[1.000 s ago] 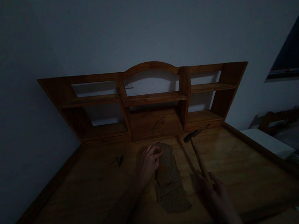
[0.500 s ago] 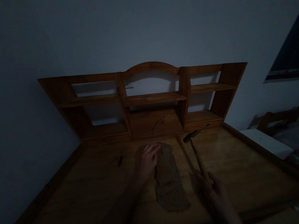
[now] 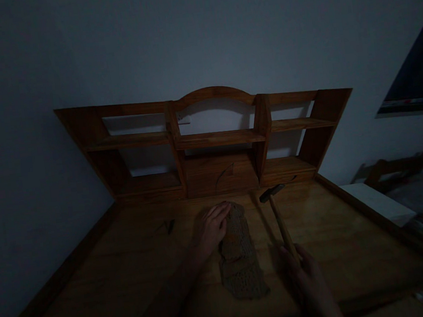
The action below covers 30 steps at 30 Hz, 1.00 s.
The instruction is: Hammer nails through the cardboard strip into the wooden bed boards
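A flat, ragged, rough brown piece (image 3: 241,270), resembling bark, lies lengthwise on the wooden desk top (image 3: 133,275). My left hand (image 3: 214,224) rests at its upper left end, fingers pressed together and tips over the piece; whatever they pinch, if anything, is too dark to make out. In my right hand (image 3: 307,274) is a hammer (image 3: 283,226), held by its wooden handle right of the piece. The dark hammer head points away from me and is raised a little above the desk, apart from the piece.
Small dark items (image 3: 170,226) lie on the desk to the left. A wooden shelf unit (image 3: 219,139) stands along the back against the wall. Raised wooden edges run down both sides of the desk. Beyond the right edge are a white surface (image 3: 378,203) and a wooden chair back (image 3: 399,169).
My left hand has shifted slightly to the right and forward over the piece's top end, its fingers straighter. The hammer and my right hand have hardly moved.
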Each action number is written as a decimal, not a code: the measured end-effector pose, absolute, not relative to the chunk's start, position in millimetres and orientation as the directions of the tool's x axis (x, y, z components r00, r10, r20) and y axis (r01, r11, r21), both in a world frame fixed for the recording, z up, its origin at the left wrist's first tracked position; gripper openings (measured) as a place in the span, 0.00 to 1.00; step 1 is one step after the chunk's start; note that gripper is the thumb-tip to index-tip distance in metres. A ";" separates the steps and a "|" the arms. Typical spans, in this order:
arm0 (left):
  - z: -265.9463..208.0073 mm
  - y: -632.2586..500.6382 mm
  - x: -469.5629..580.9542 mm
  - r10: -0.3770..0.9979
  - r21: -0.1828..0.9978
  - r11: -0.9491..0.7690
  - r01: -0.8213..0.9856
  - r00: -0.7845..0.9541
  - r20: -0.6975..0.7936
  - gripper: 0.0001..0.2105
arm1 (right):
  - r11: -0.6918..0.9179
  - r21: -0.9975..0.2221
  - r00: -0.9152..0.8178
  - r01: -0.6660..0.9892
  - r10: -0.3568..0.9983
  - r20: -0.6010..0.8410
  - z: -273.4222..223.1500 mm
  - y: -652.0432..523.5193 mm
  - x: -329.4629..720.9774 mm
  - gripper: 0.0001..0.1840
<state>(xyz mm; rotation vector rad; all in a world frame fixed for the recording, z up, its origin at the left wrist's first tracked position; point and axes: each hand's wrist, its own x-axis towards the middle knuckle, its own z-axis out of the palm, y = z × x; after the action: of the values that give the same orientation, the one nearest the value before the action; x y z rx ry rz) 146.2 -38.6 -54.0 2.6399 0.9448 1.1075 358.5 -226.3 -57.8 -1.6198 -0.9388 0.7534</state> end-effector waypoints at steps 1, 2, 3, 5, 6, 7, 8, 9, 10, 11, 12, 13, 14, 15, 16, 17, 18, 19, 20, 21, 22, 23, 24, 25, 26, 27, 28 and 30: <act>-54.1 -39.1 145.6 0.598 0.346 -0.791 0.505 0.518 0.611 0.28 | -0.129 -0.970 0.498 0.204 0.867 -0.011 -59.2 -226.2 359.1 0.26; -54.0 -39.6 144.8 0.602 0.348 -0.787 0.510 0.508 0.616 0.28 | -0.136 -0.968 0.501 0.210 0.865 -0.013 -60.3 -226.0 359.5 0.25; -53.8 -40.0 144.0 0.603 0.346 -0.785 0.514 0.507 0.616 0.27 | -0.147 -0.966 0.504 0.212 0.864 -0.021 -61.0 -225.9 359.8 0.26; -53.3 -40.4 142.6 0.601 0.338 -0.787 0.516 0.517 0.609 0.26 | -0.161 -0.963 0.492 0.214 0.870 -0.036 -60.9 -226.0 359.9 0.26; -53.1 -40.3 142.3 0.598 0.334 -0.790 0.514 0.525 0.606 0.26 | -0.161 -0.964 0.481 0.212 0.876 -0.040 -60.3 -226.2 359.7 0.27; -53.1 -40.0 142.2 0.593 0.333 -0.795 0.507 0.531 0.605 0.25 | -0.158 -0.966 0.476 0.206 0.878 -0.042 -59.6 -226.3 359.4 0.27; -53.3 -39.7 142.4 0.588 0.334 -0.799 0.500 0.534 0.608 0.25 | -0.153 -0.968 0.474 0.201 0.880 -0.040 -59.1 -226.6 359.1 0.28; -53.6 -39.3 142.7 0.584 0.336 -0.802 0.493 0.534 0.611 0.26 | -0.149 -0.969 0.473 0.196 0.880 -0.039 -58.8 -226.7 358.8 0.28; -53.9 -39.0 143.1 0.581 0.336 -0.805 0.489 0.537 0.611 0.26 | -0.149 -0.969 0.475 0.197 0.879 -0.038 -59.1 -226.8 358.7 0.29; -54.1 -38.8 143.5 0.580 0.335 -0.806 0.488 0.540 0.609 0.26 | -0.154 -0.966 0.487 0.206 0.873 -0.036 -59.7 -226.8 358.7 0.29; -54.1 -38.8 144.0 0.581 0.332 -0.806 0.490 0.543 0.607 0.27 | -0.164 -0.962 0.494 0.219 0.869 -0.036 -60.8 -226.7 358.9 0.29; -53.9 -39.1 144.4 0.581 0.329 -0.805 0.494 0.545 0.604 0.27 | -0.174 -0.957 0.501 0.232 0.865 -0.036 -62.0 -226.5 359.2 0.29; -53.3 -39.6 144.8 0.583 0.324 -0.803 0.500 0.548 0.600 0.27 | -0.178 -0.955 0.505 0.238 0.863 -0.035 -63.2 -226.3 359.7 0.29; -52.5 -40.3 145.1 0.585 0.319 -0.801 0.506 0.551 0.595 0.27 | -0.175 -0.956 0.500 0.237 0.865 -0.035 -64.2 -226.1 360.2 0.29; -51.4 -41.1 145.4 0.587 0.313 -0.799 0.513 0.555 0.590 0.26 | -0.166 -0.958 0.489 0.233 0.872 -0.032 -64.9 -226.0 360.6 0.28; -50.1 -42.0 145.5 0.589 0.307 -0.797 0.520 0.559 0.583 0.26 | -0.156 -0.961 0.477 0.228 0.879 -0.030 -65.2 -226.0 361.0 0.28; -48.9 -42.8 145.6 0.593 0.302 -0.794 0.527 0.564 0.575 0.27 | -0.148 -0.962 0.468 0.227 0.883 -0.026 -65.1 -226.0 361.3 0.27; -47.8 -43.5 145.7 0.596 0.299 -0.792 0.532 0.567 0.569 0.27 | -0.145 -0.962 0.466 0.230 0.885 -0.022 -64.7 -226.2 361.4 0.26; -47.0 -44.0 145.7 0.598 0.298 -0.791 0.535 0.569 0.565 0.27 | -0.153 -0.959 0.471 0.237 0.882 -0.024 -64.2 -226.4 361.4 0.26; -46.6 -44.3 145.7 0.598 0.299 -0.791 0.534 0.571 0.562 0.27 | -0.166 -0.955 0.485 0.246 0.874 -0.027 -63.7 -226.5 361.3 0.26; -46.7 -44.4 145.8 0.597 0.301 -0.792 0.531 0.573 0.561 0.27 | -0.178 -0.951 0.499 0.252 0.866 -0.030 -63.4 -226.7 361.2 0.26; -47.1 -44.4 145.9 0.596 0.304 -0.794 0.527 0.574 0.562 0.27 | -0.185 -0.950 0.508 0.252 0.861 -0.033 -63.3 -226.7 361.1 0.26; -47.9 -44.3 146.2 0.592 0.306 -0.797 0.521 0.575 0.565 0.27 | -0.185 -0.951 0.511 0.247 0.859 -0.035 -63.5 -226.6 361.0 0.26; -48.9 -44.1 146.6 0.589 0.309 -0.800 0.515 0.573 0.570 0.26 | -0.175 -0.955 0.503 0.239 0.864 -0.032 -63.9 -226.5 361.0 0.26; -49.9 -43.9 147.0 0.588 0.312 -0.800 0.512 0.566 0.578 0.26 | -0.162 -0.959 0.493 0.231 0.870 -0.028 -64.2 -226.3 361.1 0.27; -50.8 -43.8 147.5 0.590 0.317 -0.798 0.513 0.555 0.587 0.26 | -0.149 -0.963 0.481 0.225 0.876 -0.024 -64.4 -226.2 361.2 0.27; -51.4 -43.6 148.0 0.596 0.323 -0.792 0.519 0.539 0.595 0.27 | -0.144 -0.964 0.477 0.224 0.879 -0.021 -64.2 -226.1 361.2 0.27; -51.8 -43.2 148.6 0.615 0.333 -0.774 0.538 0.516 0.596 0.29 | -0.150 -0.962 0.479 0.230 0.877 -0.022 -62.6 -226.4 361.0 0.27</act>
<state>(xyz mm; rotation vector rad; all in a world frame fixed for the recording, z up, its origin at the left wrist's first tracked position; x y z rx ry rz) 148.6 -43.2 -51.8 2.6417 1.0083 1.1039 361.0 -226.4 -62.6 -1.6583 -0.9649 0.7570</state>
